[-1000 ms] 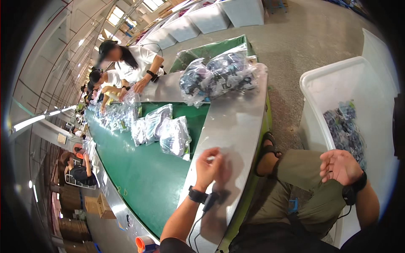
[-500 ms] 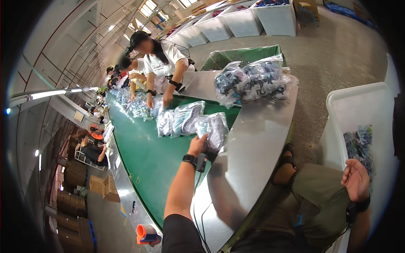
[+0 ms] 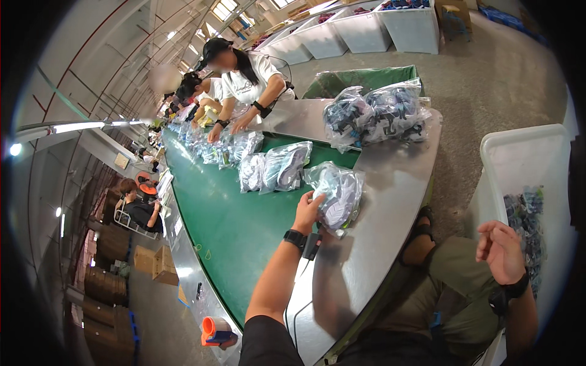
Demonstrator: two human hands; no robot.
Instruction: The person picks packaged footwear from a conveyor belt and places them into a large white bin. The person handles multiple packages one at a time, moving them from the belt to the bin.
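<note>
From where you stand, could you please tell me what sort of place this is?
Probably a factory packing floor: filled clear plastic bags lie along a long green-topped worktable, co-workers are busy beside it, and large white bins stand beyond.

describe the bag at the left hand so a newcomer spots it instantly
Find the green belt, then the metal ledge along its right side. A clear plastic bag of pale grey items is at their border. Unlike neighbouring bags, its edge is in the person's left hand.

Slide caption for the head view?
Left hand holding a clear bag at the edge of the green belt; right hand empty near a white bin.
</note>
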